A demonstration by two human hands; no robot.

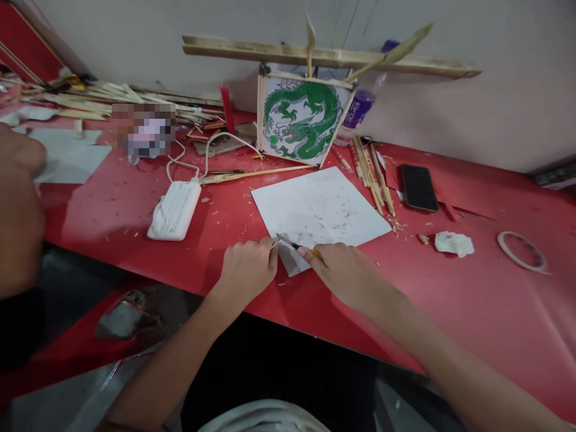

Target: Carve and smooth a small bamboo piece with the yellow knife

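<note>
At far left a co-worker's arm (pixel 18 228) reaches in over the red table (pixel 486 312); a stray nudge from it could upset the white power bank (pixel 176 210), whose cable (pixel 207 157) loops back among loose sticks. Near the middle, the person's left hand (pixel 248 265) is closed, thumb and fingers pinching a small thin piece (pixel 274 243) whose tip barely shows. Just right of it, at the near corner of the paper (pixel 285 195), lies the blade of a knife (pixel 296 245), level with the left thumb: too hard a push, or a knot in the piece, could make the edge skip into it. Behind stands 1 dragon panel (pixel 301 117), which a knock might topple. The right hand (pixel 345 271) is wrapped around the knife's yellow handle; a loose grip there could twist the cut. Farther right, sticks (pixel 369 174) lie beside a phone (pixel 419 188); shavings scattered around them could cling and spread.
</note>
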